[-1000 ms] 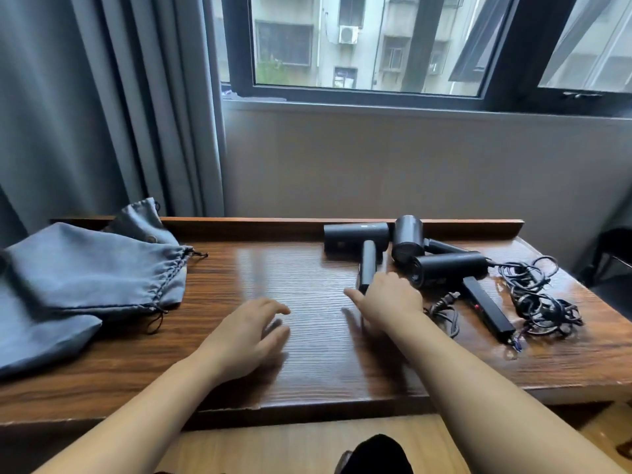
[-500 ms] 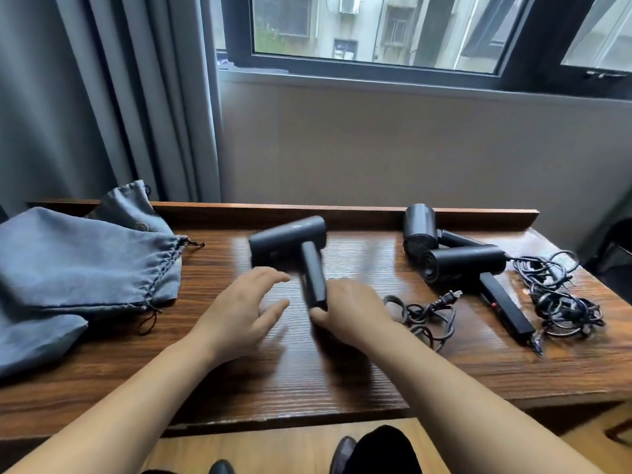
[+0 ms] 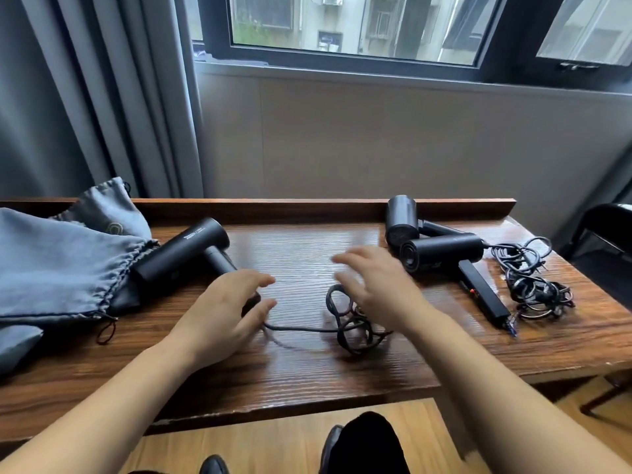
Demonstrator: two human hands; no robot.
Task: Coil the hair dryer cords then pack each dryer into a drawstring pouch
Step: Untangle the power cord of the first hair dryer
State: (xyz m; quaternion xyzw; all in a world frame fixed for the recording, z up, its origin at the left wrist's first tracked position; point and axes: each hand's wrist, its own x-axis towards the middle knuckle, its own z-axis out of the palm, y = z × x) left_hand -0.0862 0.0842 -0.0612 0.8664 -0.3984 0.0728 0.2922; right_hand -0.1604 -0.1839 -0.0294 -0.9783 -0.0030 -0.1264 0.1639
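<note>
Meanwhile one dryer [image 3: 184,254] had come left across the counter [image 3: 294,378] to lie touching the pouches [image 3: 65,265], its cord [image 3: 352,323] trailing loose. Left hand [image 3: 222,313] hovered wide over its handle, holding nothing; right hand [image 3: 376,285], blurred and spread, reached over the cord. Coiling likely came next. White barrel lettering was unreadable.

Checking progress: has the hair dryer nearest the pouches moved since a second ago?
Yes. The hair dryer has moved left, away from the other two dryers, and now touches the pouches.
</note>
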